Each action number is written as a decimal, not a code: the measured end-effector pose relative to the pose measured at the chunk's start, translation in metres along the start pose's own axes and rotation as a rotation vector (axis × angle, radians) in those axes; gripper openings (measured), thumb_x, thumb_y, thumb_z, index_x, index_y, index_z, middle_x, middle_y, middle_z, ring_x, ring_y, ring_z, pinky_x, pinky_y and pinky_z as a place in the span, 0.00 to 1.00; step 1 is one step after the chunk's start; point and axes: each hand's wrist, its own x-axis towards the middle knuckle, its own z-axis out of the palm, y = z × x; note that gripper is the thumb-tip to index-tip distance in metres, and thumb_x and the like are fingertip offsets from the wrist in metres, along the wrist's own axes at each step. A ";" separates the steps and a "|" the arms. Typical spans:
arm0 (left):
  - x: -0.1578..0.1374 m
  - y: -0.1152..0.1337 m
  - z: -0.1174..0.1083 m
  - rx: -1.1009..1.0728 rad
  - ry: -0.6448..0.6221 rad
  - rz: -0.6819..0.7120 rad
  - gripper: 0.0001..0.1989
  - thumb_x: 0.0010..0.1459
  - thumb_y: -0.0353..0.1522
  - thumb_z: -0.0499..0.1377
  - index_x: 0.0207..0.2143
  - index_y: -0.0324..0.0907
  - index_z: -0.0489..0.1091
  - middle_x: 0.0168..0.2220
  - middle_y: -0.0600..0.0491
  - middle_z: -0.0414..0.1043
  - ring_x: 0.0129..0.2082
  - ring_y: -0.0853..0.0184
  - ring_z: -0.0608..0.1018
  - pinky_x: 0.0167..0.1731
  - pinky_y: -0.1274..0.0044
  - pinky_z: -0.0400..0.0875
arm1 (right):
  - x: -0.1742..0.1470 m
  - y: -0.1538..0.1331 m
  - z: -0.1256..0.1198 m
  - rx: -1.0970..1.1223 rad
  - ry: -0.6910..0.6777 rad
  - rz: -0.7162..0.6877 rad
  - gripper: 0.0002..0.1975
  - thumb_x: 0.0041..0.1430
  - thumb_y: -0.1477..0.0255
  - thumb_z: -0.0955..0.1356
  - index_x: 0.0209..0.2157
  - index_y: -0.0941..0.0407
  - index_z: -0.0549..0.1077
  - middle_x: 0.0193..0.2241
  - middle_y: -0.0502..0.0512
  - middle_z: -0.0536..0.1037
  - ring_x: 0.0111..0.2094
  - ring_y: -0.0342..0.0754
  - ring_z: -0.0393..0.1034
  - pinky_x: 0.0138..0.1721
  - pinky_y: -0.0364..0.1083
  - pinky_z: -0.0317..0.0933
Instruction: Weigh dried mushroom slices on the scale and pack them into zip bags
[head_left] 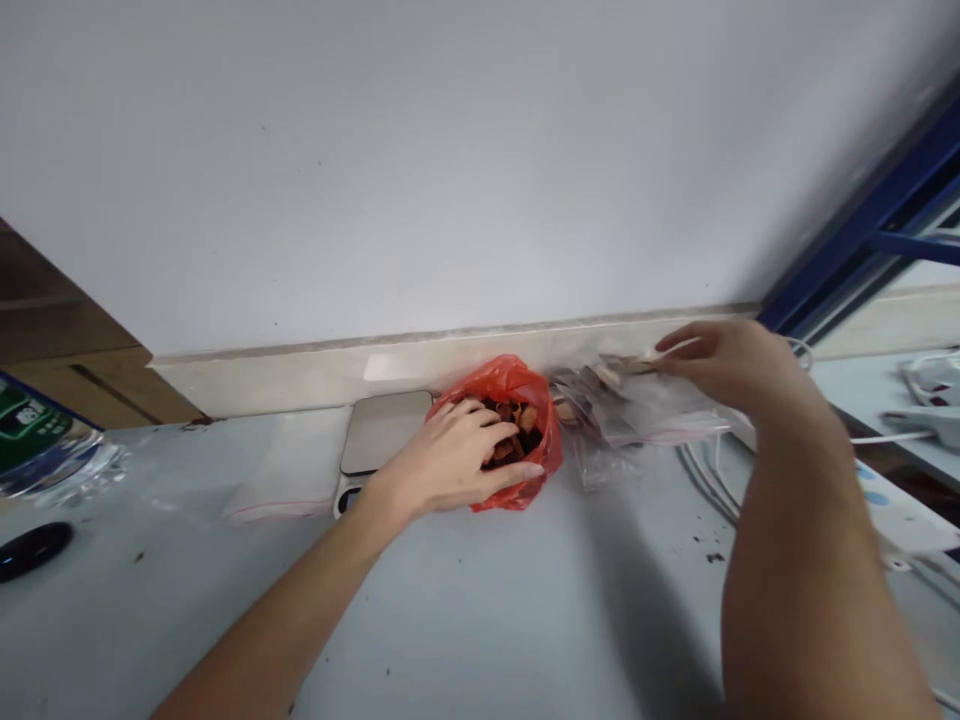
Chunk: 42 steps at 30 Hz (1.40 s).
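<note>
A red plastic bag (551, 440) stands open near the wall, full of dried brown pieces (526, 420). My left hand (472, 450) lies over its mouth with fingers spread, the thumb at the near rim. To the right, several clear zip bags (592, 400) with brownish pieces inside lie in an overlapping pile. My right hand (701, 360) is closed in a pinch at the upper edge of one clear zip bag (667, 408), which looks lifted and slightly blurred. What lies under my left palm is hidden.
Left of the red bag is a flat digital scale (386, 430), beside a clear empty-looking zip bag (277, 470). A clear bottle (45, 430) and a black oval object (34, 550) are at far left. Cables (709, 475) and a white power strip (904, 510) lie right.
</note>
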 end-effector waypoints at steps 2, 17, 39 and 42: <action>-0.002 -0.004 -0.005 -0.077 0.028 0.000 0.23 0.71 0.48 0.52 0.52 0.43 0.77 0.56 0.45 0.77 0.57 0.51 0.76 0.58 0.61 0.68 | -0.007 -0.021 -0.007 0.085 0.041 0.095 0.05 0.47 0.72 0.73 0.23 0.50 0.74 0.23 0.55 0.79 0.29 0.55 0.72 0.35 0.54 0.62; -0.027 -0.050 -0.050 -0.916 0.740 -0.075 0.24 0.50 0.52 0.72 0.31 0.42 0.71 0.32 0.53 0.76 0.34 0.66 0.78 0.35 0.76 0.74 | -0.027 -0.108 0.070 0.918 -0.632 -0.067 0.18 0.44 0.56 0.79 0.25 0.54 0.75 0.24 0.49 0.75 0.25 0.43 0.65 0.26 0.43 0.62; -0.068 -0.088 -0.075 -0.630 0.686 -0.296 0.24 0.51 0.51 0.71 0.37 0.42 0.75 0.36 0.48 0.81 0.38 0.59 0.83 0.33 0.75 0.76 | -0.033 -0.120 0.084 0.556 -0.786 -0.155 0.17 0.39 0.56 0.80 0.20 0.53 0.78 0.23 0.53 0.80 0.28 0.50 0.74 0.32 0.49 0.70; -0.070 -0.092 -0.074 -0.484 0.681 -0.440 0.22 0.51 0.46 0.70 0.43 0.42 0.75 0.33 0.51 0.79 0.33 0.61 0.82 0.29 0.76 0.73 | -0.032 -0.121 0.083 0.569 -0.751 -0.166 0.21 0.35 0.54 0.81 0.16 0.54 0.74 0.19 0.49 0.74 0.24 0.45 0.67 0.28 0.47 0.64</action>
